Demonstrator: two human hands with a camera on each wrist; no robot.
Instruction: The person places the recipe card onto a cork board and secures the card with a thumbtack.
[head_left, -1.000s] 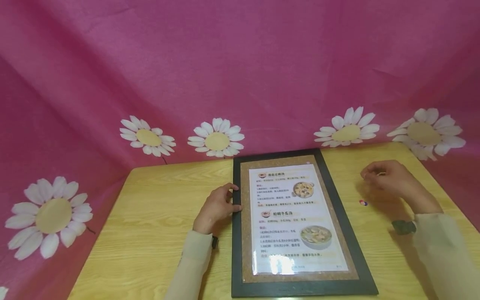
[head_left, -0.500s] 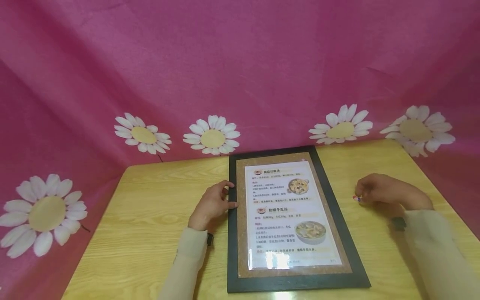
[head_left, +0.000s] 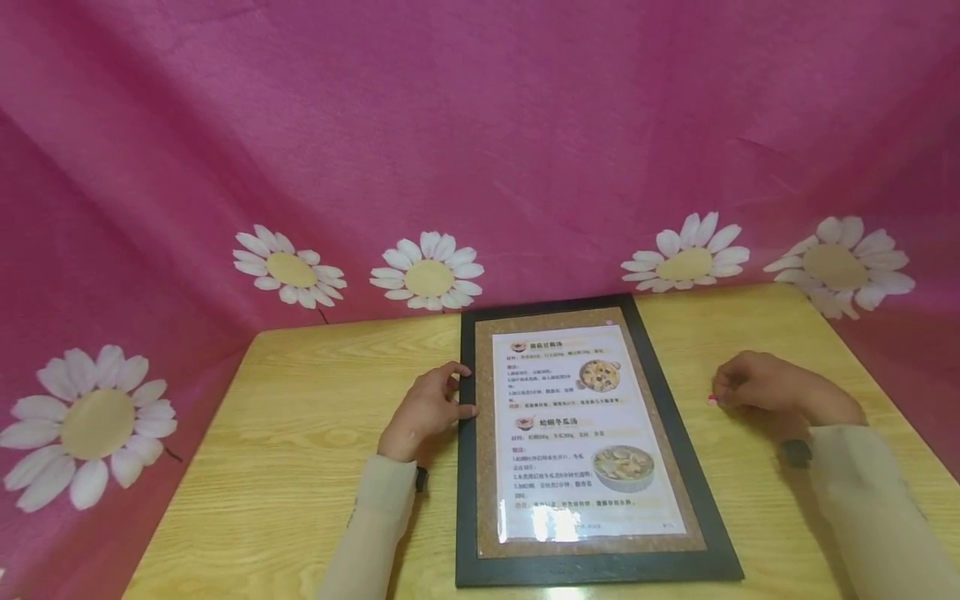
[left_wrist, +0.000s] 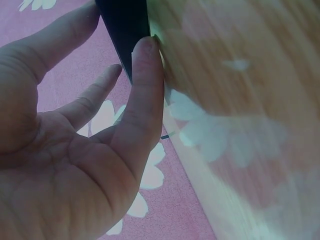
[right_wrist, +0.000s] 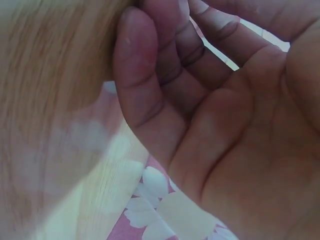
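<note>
A black-framed cork board (head_left: 592, 570) lies on the table, bearing a glossy recipe sheet (head_left: 558, 433) with two pictured soups. One small pink pushpin (head_left: 609, 322) sits in the cork's top right corner. My left hand (head_left: 429, 408) rests its thumb and fingertips against the frame's left edge; in the left wrist view the dark edge (left_wrist: 127, 30) lies against those fingers. On the table right of the board, my right hand (head_left: 772, 387) has its fingers curled down, pinching at a small pink pushpin (head_left: 712, 400). The fingers hide most of it, and the right wrist view shows only the bent fingers (right_wrist: 137, 70).
A pale wooden table (head_left: 300, 467) spreads around the board. Behind it and along the sides hangs a pink cloth (head_left: 480, 150) with large white daisies (head_left: 427, 271). A dark band (head_left: 797, 452) shows by the right sleeve.
My right hand has come down and left onto the small coloured pieces that lay uncovered on the table, now mostly hidden. My left hand stays at the frame; the view has shifted slightly.
</note>
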